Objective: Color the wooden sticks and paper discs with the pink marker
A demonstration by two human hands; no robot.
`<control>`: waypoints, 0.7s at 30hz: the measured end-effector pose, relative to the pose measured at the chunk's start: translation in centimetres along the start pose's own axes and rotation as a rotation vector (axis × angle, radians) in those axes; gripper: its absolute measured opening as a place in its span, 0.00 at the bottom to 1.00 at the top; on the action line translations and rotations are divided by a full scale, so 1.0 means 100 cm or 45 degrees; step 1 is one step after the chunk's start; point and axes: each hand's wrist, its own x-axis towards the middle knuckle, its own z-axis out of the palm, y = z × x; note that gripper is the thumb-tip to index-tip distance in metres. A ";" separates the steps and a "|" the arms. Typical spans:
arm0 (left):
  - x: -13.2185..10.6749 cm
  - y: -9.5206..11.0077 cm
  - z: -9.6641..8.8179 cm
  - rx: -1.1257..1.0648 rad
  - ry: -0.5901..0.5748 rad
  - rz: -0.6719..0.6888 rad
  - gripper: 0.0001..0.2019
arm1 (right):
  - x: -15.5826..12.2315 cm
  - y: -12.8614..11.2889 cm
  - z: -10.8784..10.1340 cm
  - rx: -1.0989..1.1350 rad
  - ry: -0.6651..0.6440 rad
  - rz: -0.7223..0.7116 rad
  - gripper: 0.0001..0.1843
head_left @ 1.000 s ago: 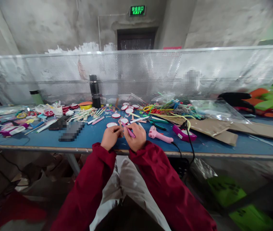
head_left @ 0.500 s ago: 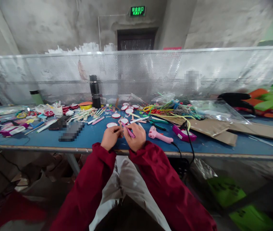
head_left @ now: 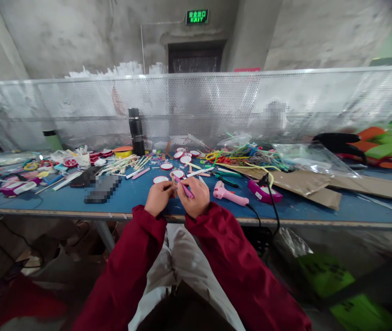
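Note:
Close together over the table's front edge, my two hands meet at the fingertips. My right hand [head_left: 195, 197] is closed around a slim pink-purple pen-like tool [head_left: 187, 191], its tip pointing up and left toward my left fingers. My left hand [head_left: 158, 197] is pinched shut on something small, hidden by the fingers. Just beyond the hands lie round white discs with red rims [head_left: 166, 166]. To the right of my right hand rests a pink handheld tool with a cord [head_left: 229, 194].
The blue table [head_left: 134, 195] carries a dark phone [head_left: 102, 188], a black bottle [head_left: 136, 132], a purple box [head_left: 264, 191] with a black cable, green pliers [head_left: 227, 179], bundled coloured cords [head_left: 254, 154] and cardboard [head_left: 285, 181]. A perforated metal screen [head_left: 196, 105] stands behind.

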 end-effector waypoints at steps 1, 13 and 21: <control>0.000 0.000 0.000 0.008 0.002 0.004 0.12 | 0.000 0.000 0.000 -0.002 0.001 0.000 0.05; 0.001 -0.002 -0.001 0.032 0.006 0.032 0.12 | 0.001 -0.001 0.000 -0.016 -0.003 -0.017 0.07; 0.000 0.003 0.000 -0.039 0.006 -0.001 0.12 | 0.000 -0.001 0.001 0.013 -0.036 -0.010 0.06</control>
